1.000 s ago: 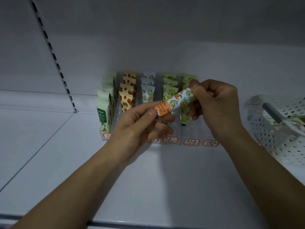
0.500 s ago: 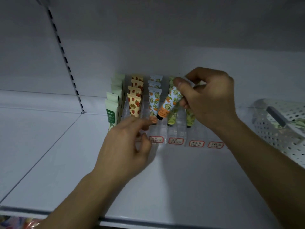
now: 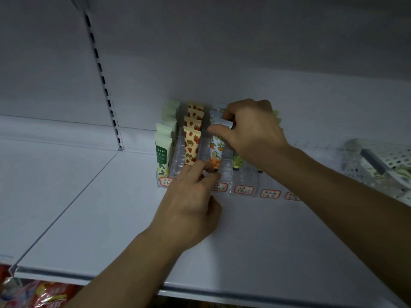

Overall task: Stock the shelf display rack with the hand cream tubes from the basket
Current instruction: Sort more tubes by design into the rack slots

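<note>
Your right hand (image 3: pixel 251 130) holds a hand cream tube (image 3: pixel 216 150) with an orange-fruit pattern. The thumb and the fingers pinch its flat crimped upper end, and the tube stands almost upright with its orange cap down. It is inside the third lane from the left of the clear display rack (image 3: pixel 223 174), in front of the other tubes of the same pattern.

Your left hand (image 3: pixel 191 203) is at the front of the same lane. Its fingertips (image 3: pixel 205 168) touch the lower part of the tube near the cap and the clear divider beside it. The fingers are bent only a little and they do not close around anything, so this hand is open and only steadies.

The rack stands at the back edge of the white shelf (image 3: pixel 111 207), near the middle. In its left lane stand pale green tubes (image 3: pixel 163 152). In the second lane stand strawberry-pattern tubes (image 3: pixel 192 147). To the right of your tube there is a green-pattern tube (image 3: pixel 238 162), partly hidden by your right wrist. Small red-framed labels (image 3: pixel 243 189) are along the front of the rack.

The white perforated basket (image 3: pixel 382 165) sits at the right edge of the shelf, well apart from the rack. What lies in it I cannot tell clearly.
</note>
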Action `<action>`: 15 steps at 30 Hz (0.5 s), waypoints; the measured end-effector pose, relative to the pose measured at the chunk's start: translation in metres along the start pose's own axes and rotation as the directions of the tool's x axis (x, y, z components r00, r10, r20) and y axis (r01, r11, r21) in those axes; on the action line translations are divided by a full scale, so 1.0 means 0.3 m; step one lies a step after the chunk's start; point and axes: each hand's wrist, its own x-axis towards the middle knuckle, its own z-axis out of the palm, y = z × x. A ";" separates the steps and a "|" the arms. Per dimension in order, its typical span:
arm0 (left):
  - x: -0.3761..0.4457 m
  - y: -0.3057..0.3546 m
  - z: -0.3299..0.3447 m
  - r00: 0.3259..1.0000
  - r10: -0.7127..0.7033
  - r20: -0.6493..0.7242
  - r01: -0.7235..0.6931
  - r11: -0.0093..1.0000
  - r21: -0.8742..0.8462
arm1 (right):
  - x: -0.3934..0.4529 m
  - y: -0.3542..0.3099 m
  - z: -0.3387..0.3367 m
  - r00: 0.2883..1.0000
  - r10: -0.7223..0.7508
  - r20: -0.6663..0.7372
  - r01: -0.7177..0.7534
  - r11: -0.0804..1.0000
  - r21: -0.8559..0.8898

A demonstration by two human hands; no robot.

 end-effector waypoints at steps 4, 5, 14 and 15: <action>0.002 -0.002 0.001 1.000 0.017 0.000 -0.017 1.000 -0.018 | -0.003 -0.034 0.032 0.984 0.131 0.123 -0.126 0.991 -0.045; 0.002 -0.001 0.001 1.000 0.015 0.001 -0.015 1.000 -0.016 | -0.012 -0.039 0.043 0.973 0.180 0.143 -0.178 0.984 -0.023; -0.001 0.008 -0.004 0.998 -0.032 0.050 0.029 0.998 0.061 | -0.069 -0.082 -0.026 0.964 0.209 0.164 -0.223 0.972 0.073; -0.002 0.008 -0.005 0.998 -0.034 0.052 0.030 0.997 0.070 | -0.080 -0.074 -0.047 0.967 0.199 0.161 -0.212 0.975 0.071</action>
